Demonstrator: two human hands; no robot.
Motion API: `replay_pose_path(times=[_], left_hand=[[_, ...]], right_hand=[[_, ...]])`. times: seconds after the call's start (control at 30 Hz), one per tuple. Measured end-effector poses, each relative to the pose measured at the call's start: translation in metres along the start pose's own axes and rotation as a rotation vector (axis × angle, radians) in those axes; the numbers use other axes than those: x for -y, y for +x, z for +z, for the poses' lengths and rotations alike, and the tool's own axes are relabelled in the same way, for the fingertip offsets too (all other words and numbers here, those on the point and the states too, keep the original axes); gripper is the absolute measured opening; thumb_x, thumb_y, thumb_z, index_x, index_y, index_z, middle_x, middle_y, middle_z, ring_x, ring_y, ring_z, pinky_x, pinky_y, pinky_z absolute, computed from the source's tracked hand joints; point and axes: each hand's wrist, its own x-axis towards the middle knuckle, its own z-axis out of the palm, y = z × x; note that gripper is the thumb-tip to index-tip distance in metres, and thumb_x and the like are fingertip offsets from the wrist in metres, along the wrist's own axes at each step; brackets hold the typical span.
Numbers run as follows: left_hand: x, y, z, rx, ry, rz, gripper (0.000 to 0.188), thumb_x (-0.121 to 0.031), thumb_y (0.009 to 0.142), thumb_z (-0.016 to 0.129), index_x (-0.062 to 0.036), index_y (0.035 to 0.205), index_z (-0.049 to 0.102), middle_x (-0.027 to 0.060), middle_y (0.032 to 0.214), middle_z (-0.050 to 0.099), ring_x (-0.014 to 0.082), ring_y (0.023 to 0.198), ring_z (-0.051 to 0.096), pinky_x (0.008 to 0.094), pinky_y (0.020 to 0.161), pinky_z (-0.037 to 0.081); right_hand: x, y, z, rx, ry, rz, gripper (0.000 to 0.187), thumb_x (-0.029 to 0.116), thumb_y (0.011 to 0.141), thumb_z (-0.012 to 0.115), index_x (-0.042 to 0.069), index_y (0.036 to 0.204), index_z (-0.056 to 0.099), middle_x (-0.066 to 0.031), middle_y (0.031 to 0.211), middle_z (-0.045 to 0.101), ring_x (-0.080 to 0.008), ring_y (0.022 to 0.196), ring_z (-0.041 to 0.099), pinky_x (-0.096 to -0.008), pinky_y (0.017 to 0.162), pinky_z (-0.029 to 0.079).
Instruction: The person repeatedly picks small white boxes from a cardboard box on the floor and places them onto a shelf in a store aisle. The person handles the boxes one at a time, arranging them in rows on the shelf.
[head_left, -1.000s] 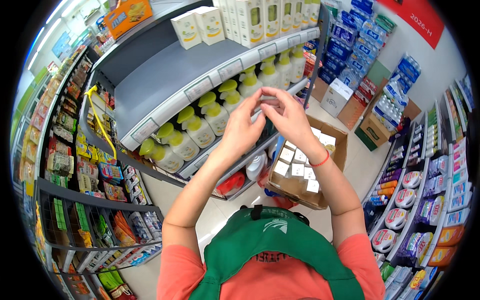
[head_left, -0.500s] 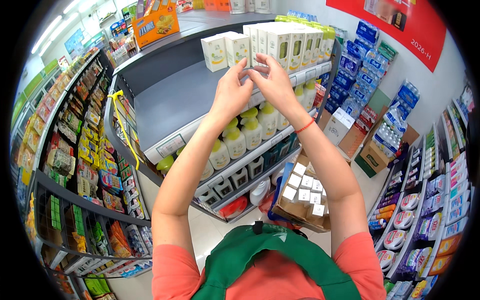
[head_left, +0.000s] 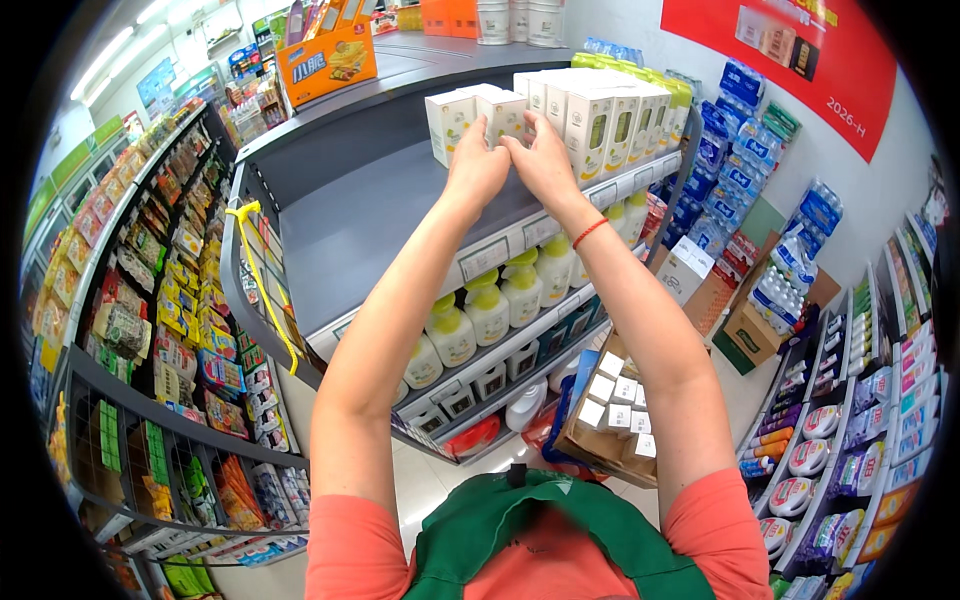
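Observation:
Two white upright boxes stand side by side on the grey top shelf (head_left: 370,205): a left box (head_left: 453,122) and a right box (head_left: 503,108). My left hand (head_left: 477,168) is at the front left of the right box, fingers stretched toward it. At its front right is my right hand (head_left: 543,163), fingers also extended, thumbs close together. Both hands look open; whether the fingertips touch the box I cannot tell. Just right of them runs a row of similar white boxes (head_left: 592,135), some with windows showing green.
Below are green-topped pump bottles (head_left: 488,312). A cardboard carton (head_left: 600,452) holding several small white boxes stands low under my right arm. A yellow strap (head_left: 262,285) hangs at the shelf's left end. An orange display box (head_left: 328,70) sits on top behind.
My hands have shifted slightly left relative to the boxes and come lower, now on either side of the right box's front. The view has moved a little; the boxes look unmoved.

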Motion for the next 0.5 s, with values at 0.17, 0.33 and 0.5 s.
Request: replay_pose_path(times=[0.17,0.33,0.5], left_hand=[[-0.013,0.002,0.005,0.027,-0.074,-0.087,0.065,-0.009,0.089,0.050,0.0036,0.151,0.032,0.0254,0.151,0.040,0.0361,0.141,0.039,0.0397,0.113,0.034],[0.007,0.016,0.010,0.029,-0.124,-0.036,0.065,-0.009,0.090,0.048,0.0053,0.151,0.031,0.0266,0.152,0.038,0.0377,0.141,0.037,0.0400,0.114,0.033],[0.014,0.021,0.002,-0.007,-0.025,-0.036,0.065,-0.008,0.088,0.048,0.0065,0.149,0.033,0.0256,0.148,0.034,0.0386,0.136,0.041,0.0401,0.112,0.037]], right_hand=[[-0.010,0.008,0.005,-0.028,0.034,0.047,0.067,0.018,0.091,0.067,-0.008,0.145,0.036,-0.0251,0.146,0.046,-0.0318,0.133,0.049,-0.0377,0.106,0.043],[-0.022,0.011,0.011,-0.069,0.014,-0.030,0.062,0.015,0.090,0.066,-0.010,0.141,0.042,-0.0237,0.143,0.049,-0.0288,0.123,0.058,-0.0342,0.100,0.048],[0.008,-0.005,0.007,-0.053,-0.077,-0.036,0.054,0.012,0.089,0.066,-0.010,0.135,0.050,-0.0213,0.132,0.057,-0.0254,0.114,0.063,-0.0332,0.090,0.054]])
